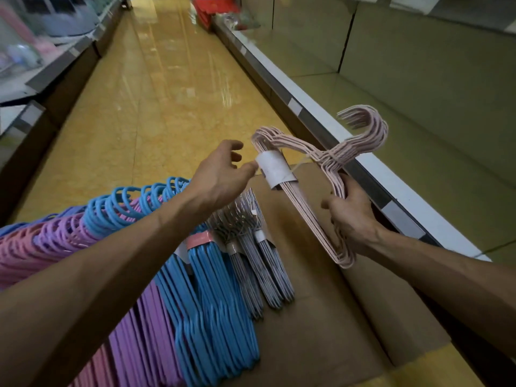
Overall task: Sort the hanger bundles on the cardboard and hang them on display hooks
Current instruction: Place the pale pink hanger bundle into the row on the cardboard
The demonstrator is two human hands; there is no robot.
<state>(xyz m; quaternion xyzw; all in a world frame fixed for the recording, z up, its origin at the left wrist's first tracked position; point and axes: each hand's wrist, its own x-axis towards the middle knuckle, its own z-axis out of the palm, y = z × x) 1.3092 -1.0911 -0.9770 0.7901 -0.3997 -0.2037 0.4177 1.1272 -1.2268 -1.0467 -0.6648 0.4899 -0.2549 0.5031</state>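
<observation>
Pale pink hanger bundle (315,191) held in the air above the cardboard (321,303), gripped at one end by the right hand (350,216). Its white paper band (275,169) is touched by the left hand (223,171), fingers loosely spread. Blue (220,311), purple (145,331) and grey bundles (262,263) lie on the cardboard. Glossy yellow aisle floor (156,93); bare green shelving (418,79) at right.
</observation>
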